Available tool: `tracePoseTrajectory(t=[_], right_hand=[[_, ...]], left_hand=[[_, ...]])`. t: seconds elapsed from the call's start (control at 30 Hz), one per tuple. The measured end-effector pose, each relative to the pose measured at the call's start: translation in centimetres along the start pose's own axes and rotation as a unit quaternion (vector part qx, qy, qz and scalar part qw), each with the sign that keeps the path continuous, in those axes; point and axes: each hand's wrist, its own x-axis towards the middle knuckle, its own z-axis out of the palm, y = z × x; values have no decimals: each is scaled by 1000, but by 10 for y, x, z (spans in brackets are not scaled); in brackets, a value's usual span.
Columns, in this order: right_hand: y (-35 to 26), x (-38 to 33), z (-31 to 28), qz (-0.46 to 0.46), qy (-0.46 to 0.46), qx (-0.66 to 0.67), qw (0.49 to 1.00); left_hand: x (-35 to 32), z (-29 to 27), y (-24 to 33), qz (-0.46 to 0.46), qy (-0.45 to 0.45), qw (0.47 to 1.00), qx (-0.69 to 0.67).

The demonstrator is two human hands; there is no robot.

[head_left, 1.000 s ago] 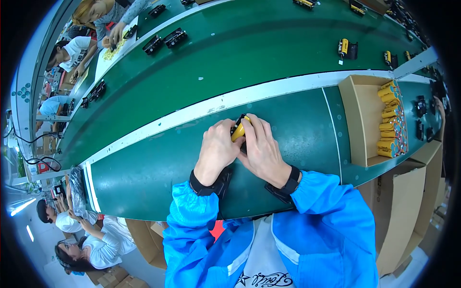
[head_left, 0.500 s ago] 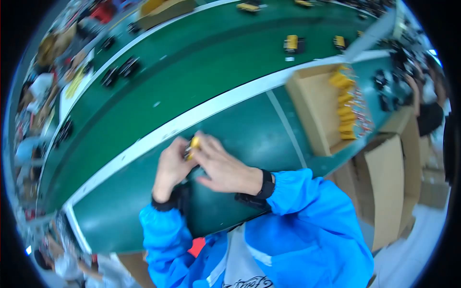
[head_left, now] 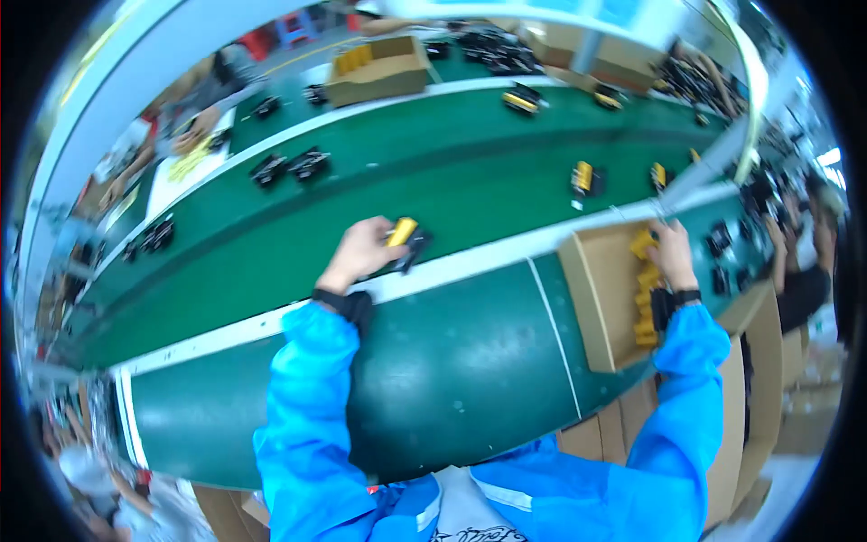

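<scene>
Carton (head_left: 589, 312) of yellow cylinders (head_left: 645, 300) sat toward the right end of the surface (head_left: 452, 388), probably for easy reach; right hand (head_left: 673, 255) curled at its far corner, grip unclear; left hand (head_left: 363, 249) pinched a yellow-black unit (head_left: 403, 234) just beyond the far edge

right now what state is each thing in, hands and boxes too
left hand: closed on the held cylinder
held cylinder: yellow, against the black case
black case: blurred, open or shut unclear
right hand: at the boxed cylinders, grip unclear
boxed cylinders: lined along one side of the near box
near box: open, partly filled
far box: open, partly filled
large carton: open
</scene>
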Motion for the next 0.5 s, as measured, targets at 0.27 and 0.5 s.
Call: tracePoseTrajectory(t=[0.27,0.5], right_hand=[[15,-25,-5,-20,92,162,982],[-20,-109,-41,122,177,719,660]], left_hand=[[71,-46,-28,3,60,995,81],[116,-85,-111,-123,274,882,362]])
